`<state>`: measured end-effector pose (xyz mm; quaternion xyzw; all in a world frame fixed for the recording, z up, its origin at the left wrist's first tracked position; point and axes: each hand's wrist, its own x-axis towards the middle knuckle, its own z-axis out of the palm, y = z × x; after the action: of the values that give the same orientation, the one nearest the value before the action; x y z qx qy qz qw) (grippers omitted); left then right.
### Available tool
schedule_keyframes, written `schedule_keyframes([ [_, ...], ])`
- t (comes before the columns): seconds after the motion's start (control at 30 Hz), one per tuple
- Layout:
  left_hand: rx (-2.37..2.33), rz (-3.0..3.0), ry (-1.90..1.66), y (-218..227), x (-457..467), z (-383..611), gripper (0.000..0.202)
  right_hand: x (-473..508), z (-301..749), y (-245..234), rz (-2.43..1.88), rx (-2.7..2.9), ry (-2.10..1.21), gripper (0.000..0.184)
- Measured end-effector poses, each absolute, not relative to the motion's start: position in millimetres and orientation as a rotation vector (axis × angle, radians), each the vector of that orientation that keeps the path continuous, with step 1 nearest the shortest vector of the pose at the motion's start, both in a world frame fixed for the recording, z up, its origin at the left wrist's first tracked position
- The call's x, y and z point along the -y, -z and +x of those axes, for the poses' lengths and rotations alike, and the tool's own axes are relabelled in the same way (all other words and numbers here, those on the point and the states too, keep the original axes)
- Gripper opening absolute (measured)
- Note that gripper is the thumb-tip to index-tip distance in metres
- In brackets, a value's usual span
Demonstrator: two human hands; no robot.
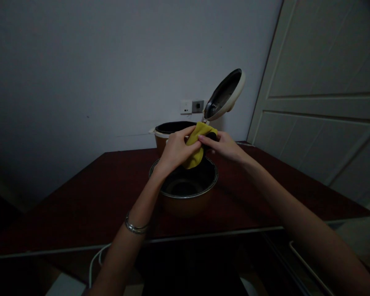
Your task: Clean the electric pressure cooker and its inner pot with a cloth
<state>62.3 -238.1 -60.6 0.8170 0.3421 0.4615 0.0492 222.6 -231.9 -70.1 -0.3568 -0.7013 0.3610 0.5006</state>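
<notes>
My left hand [179, 150] is closed on a yellow cloth [195, 158], fingers pinching its upper part. Opposite it, my right hand [225, 144] grips a small black piece [210, 139] that the cloth partly wraps; its exact kind is too dark to tell. Both hands are over an orange-brown pot [186, 203] with a dark inside and a shiny rim, upright on the table. Behind them stands a rice cooker [160, 137] with its hinged lid [234, 96] raised; my hands hide part of its body.
The dark red table [117, 197] has a pale front edge and meets a plain wall. Wall sockets [186, 107] sit behind the cooker. A panelled white door [320, 135] stands at the right. A white cable [94, 261] hangs below the front edge at the left.
</notes>
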Motion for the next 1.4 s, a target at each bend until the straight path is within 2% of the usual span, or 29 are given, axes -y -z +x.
schedule_keyframes([
  [0.17, -1.011, 2.448, -1.504, 66, 261, 38, 0.052, 249, 239, 60, -0.878, 1.72, -0.724, 0.035],
  [0.27, -1.132, 2.443, -1.511, 76, 279, 22, 0.034, 250, 262, 58, -0.884, 1.541, -0.704, 0.036],
  [0.37, -1.244, 2.565, -1.339, 93, 296, 16, 0.023, 243, 288, 61, -0.906, 1.328, -0.673, 0.038],
  [0.47, -1.302, 2.731, -1.098, 114, 308, 22, 0.027, 234, 305, 75, -0.973, 1.166, -0.653, 0.04],
  [0.67, -1.511, 2.961, -0.788, 143, 312, 38, 0.054, 214, 306, 121, -1.095, 1.155, -0.687, 0.046],
  [0.87, -1.558, 3.17, -0.594, 154, 307, 39, 0.047, 198, 300, 151, -1.159, 1.067, -0.663, 0.055],
  [1.13, -1.442, 3.26, -1.054, 152, 297, 25, 0.048, 184, 295, 155, -1.138, 1.185, -0.734, 0.052],
  [1.4, -1.521, 2.439, -1.577, 125, 308, -20, 0.048, 177, 276, 112, -0.95, 1.379, -0.559, 0.041],
])
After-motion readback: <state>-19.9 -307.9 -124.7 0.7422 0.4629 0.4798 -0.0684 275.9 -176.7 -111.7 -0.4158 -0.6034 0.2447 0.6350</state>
